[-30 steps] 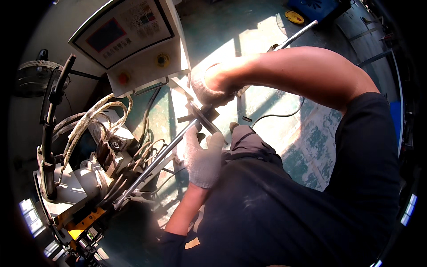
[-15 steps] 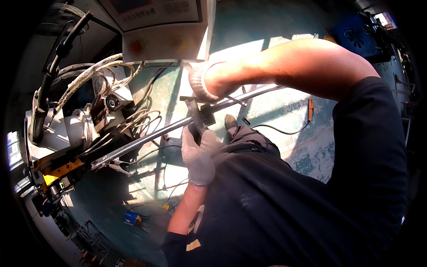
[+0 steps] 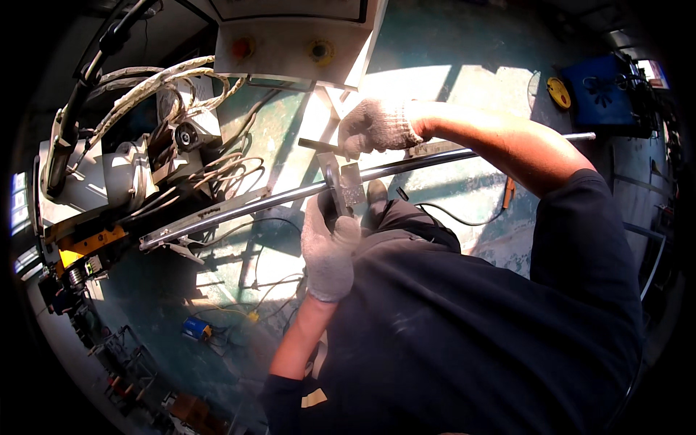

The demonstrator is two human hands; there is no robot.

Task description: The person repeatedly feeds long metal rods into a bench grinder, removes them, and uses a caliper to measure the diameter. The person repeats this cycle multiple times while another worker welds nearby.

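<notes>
My left hand (image 3: 328, 257), in a pale grey knitted glove, is closed round the lower end of a grey metal bracket (image 3: 332, 177) with a flat side plate. A long shiny round bar (image 3: 428, 161) passes at the bracket, slanting from lower left to upper right. Just above the bar, my gloved right hand (image 3: 373, 129) has its fingers curled downward near the bracket's top. What those fingers hold, if anything, is hidden. A short dark flat strip (image 3: 317, 145) lies beside the fingertips; whether it joins the bracket I cannot tell.
At the left is a machine (image 3: 119, 170) with sleeved cables (image 3: 167, 76). A control box (image 3: 290, 47) with round buttons stands ahead. A blue unit (image 3: 598, 90) is at the far right. An orange-handled tool (image 3: 509, 194), cables and a small blue device (image 3: 196, 328) lie on the floor.
My right hand has shifted right, away from the bracket's top; the thin rod seen beneath it earlier no longer shows. The bracket appears turned, its side plate now lit. My left hand stays on it.
</notes>
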